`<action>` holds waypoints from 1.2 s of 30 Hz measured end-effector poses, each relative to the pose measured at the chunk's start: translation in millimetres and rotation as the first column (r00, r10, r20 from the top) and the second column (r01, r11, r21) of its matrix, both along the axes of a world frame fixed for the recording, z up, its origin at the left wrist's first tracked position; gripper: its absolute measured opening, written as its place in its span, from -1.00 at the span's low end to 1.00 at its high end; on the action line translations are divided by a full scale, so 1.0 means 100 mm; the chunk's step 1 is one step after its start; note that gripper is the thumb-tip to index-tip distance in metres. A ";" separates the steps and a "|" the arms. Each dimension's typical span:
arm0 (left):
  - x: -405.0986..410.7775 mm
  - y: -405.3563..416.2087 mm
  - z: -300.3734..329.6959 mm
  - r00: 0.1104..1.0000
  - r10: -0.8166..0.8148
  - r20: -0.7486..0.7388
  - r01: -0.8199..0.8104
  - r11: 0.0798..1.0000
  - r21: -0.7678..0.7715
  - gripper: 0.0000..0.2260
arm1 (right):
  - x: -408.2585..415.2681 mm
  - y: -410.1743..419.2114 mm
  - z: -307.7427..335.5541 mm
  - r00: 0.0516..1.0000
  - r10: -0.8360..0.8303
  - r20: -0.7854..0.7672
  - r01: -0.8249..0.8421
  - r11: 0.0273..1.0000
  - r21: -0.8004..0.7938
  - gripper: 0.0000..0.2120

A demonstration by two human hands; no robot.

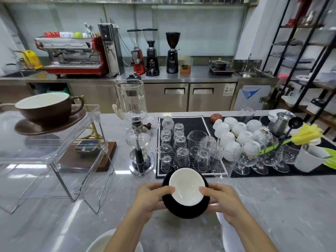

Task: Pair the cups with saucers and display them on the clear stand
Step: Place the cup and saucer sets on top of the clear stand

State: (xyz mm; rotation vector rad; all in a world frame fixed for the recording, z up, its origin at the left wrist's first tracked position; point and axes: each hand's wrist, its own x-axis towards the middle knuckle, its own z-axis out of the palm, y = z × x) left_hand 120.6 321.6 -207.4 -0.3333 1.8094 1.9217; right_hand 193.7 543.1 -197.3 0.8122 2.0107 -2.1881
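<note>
A black cup with a white inside point(186, 188) sits on a black saucer point(185, 210), held above the marble counter in front of me. My left hand point(151, 199) grips the pair from the left, thumb on the cup's rim. My right hand point(221, 200) grips it from the right in the same way. At the left stands the clear stand point(60, 151). On its top tier rests a brown cup point(45, 108) on a brown saucer point(49, 126).
A glass siphon coffee maker point(136, 128) stands just left of a black mat point(192, 122) full of upturned glasses. White cups point(234, 131), stemmed glasses, a steel teapot point(281, 121) and a yellow flower point(307, 136) crowd the right. A wooden tray sits behind the stand.
</note>
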 end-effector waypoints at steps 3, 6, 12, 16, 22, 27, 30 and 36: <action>0.07 -0.05 0.22 0.996 0.041 -0.079 -0.038 0.999 0.035 -0.74 | 0.07 -0.04 0.21 0.995 0.008 -0.097 -0.010 1.000 -0.017 -0.78; 0.14 -0.15 0.46 0.983 0.051 -0.176 -0.038 0.997 0.073 -0.82 | 0.10 -0.11 0.44 0.981 -0.003 -0.194 -0.004 0.999 -0.035 -0.75; 0.28 -0.36 1.03 0.934 0.055 -0.354 -0.015 0.993 0.114 -0.74 | 0.12 -0.28 0.89 0.929 0.043 -0.366 -0.055 0.998 -0.023 -0.55; 0.36 -0.53 1.39 0.888 0.076 -0.454 -0.027 0.993 0.112 -0.69 | 0.10 -0.41 1.17 0.886 0.076 -0.458 -0.089 0.996 -0.008 -0.51; 0.46 -0.79 1.81 0.812 0.121 -0.571 -0.083 0.992 0.092 -0.58 | 0.05 -0.65 1.53 0.801 0.136 -0.583 -0.144 0.989 0.032 -0.58; 0.49 -1.14 2.09 0.743 0.123 -0.658 -0.100 0.992 0.073 -0.61 | -0.02 -0.93 1.80 0.743 0.202 -0.638 -0.182 0.978 0.098 -0.52; 0.50 -1.36 2.24 0.698 0.139 -0.703 -0.117 0.990 0.079 -0.58 | -0.06 -1.14 1.97 0.696 0.247 -0.674 -0.204 0.968 0.144 -0.55; 0.51 -1.85 2.47 0.629 0.186 -0.755 -0.139 0.982 0.127 -0.66 | -0.22 -1.60 2.24 0.627 0.300 -0.719 -0.248 0.952 0.182 -0.51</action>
